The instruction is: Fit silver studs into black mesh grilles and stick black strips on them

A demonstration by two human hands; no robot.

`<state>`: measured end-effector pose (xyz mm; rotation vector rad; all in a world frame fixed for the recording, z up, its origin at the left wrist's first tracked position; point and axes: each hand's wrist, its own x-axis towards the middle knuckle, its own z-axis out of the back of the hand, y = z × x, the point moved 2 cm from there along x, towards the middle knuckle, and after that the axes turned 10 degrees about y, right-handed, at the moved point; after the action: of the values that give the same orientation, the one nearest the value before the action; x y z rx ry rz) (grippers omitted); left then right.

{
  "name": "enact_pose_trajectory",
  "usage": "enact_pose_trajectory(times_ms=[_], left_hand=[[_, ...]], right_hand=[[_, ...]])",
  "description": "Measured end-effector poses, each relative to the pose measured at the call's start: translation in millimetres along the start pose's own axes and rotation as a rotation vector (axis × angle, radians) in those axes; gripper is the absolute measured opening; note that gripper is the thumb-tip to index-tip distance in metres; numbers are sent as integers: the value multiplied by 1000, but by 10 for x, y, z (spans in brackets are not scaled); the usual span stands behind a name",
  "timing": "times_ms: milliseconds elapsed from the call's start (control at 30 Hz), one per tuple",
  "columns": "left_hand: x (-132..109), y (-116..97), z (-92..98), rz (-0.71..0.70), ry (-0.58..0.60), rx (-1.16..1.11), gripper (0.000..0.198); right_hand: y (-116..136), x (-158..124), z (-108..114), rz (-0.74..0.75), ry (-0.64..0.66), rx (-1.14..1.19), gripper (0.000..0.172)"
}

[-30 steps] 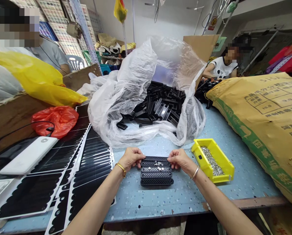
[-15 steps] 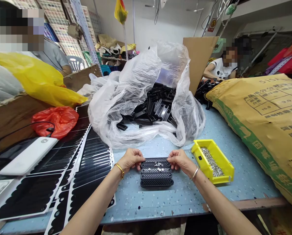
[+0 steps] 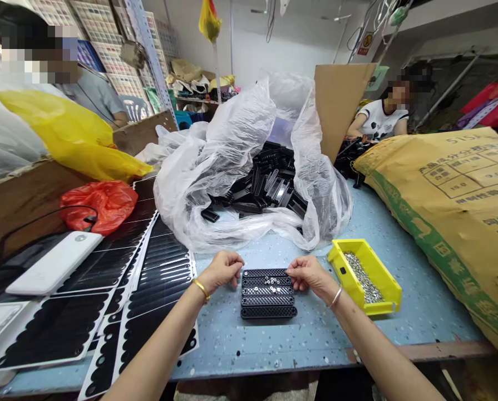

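Observation:
Several black perforated bars (image 3: 267, 299) lie side by side on the table below my hands. Small silvery ring-like pieces (image 3: 272, 280) are scattered over the upper bars, and one sits at the left end of the topmost bar. Just off that left end is my left hand (image 3: 223, 269), its fingers bent in close together; anything between them is too small to make out. My right hand (image 3: 307, 273) pinches at the right end of the topmost bar, touching or nearly touching it, and its fingertips hide whatever they hold. To its right stands a yellow bin (image 3: 393, 292) of small metal pieces (image 3: 362, 277).
Behind the bars, a clear plastic bag (image 3: 182, 209) spills more black bars (image 3: 259, 189). Black-patterned sheets (image 3: 159, 295) and a white power bank (image 3: 57, 262) lie left. A large printed sack (image 3: 440, 223) fills the right side. Two people sit beyond.
My left hand has drawn back slightly left from the topmost bar, uncovering a small ring-like piece at its end. My right hand stays at the right end. The view has shifted slightly.

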<state>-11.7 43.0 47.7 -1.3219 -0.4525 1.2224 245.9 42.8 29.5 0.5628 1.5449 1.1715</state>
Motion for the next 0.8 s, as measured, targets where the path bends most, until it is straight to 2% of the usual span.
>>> enact_pose_trajectory(times_ms=[100, 167, 267, 333, 433, 567, 667, 800], left_hand=[[-167, -14, -112, -41, -224, 132, 13], [-262, -57, -253, -135, -320, 322, 15], [-316, -122, -481, -236, -310, 576, 17], [-314, -131, -558, -211, -301, 611, 17], [-319, -81, -541, -118, -374, 580, 18], [-367, 41, -447, -23, -475, 522, 23], [-382, 88, -443, 28, -428, 517, 27], [-359, 76, -482, 103, -352, 634, 35]], right_hand=[[13, -67, 40, 48, -78, -40, 25], [22, -122, 33, 103, -162, -85, 21], [26, -185, -69, 159, -232, -170, 16], [24, -197, -165, 170, -247, -229, 13], [18, -172, -267, 171, -274, -307, 18], [6, -99, -293, 154, -295, -373, 24], [-4, -53, -277, 134, -292, -389, 23], [-2, -30, -223, 105, -299, -371, 19]])
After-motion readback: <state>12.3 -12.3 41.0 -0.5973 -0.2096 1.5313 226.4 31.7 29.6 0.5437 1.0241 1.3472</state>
